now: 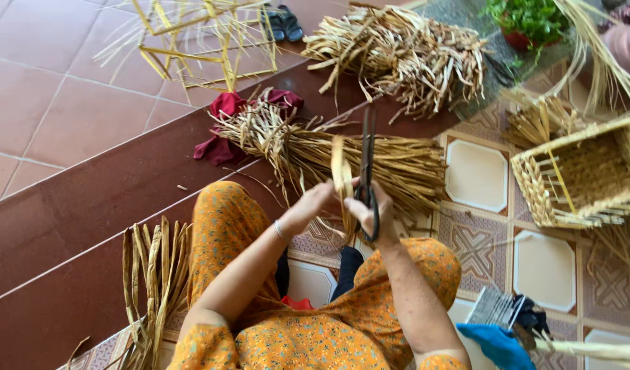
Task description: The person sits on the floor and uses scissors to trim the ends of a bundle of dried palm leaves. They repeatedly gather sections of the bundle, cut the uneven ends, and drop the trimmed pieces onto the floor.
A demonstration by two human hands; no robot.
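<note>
Dried reed strip (342, 179) stands upright between both hands, just in front of the tied reed bundle (329, 154) lying on the floor. Left hand (308, 205) is pinched shut on the strip's lower part. Right hand (370, 209) is clamped around the handles of black scissors (366, 164), blades pointing up beside the strip. Right of the bundle sits a half-woven basket (582, 175).

Left hand (308, 205) grips dried strip (342, 175); right hand (370, 209) holds black scissors (366, 171) upright.
</note>
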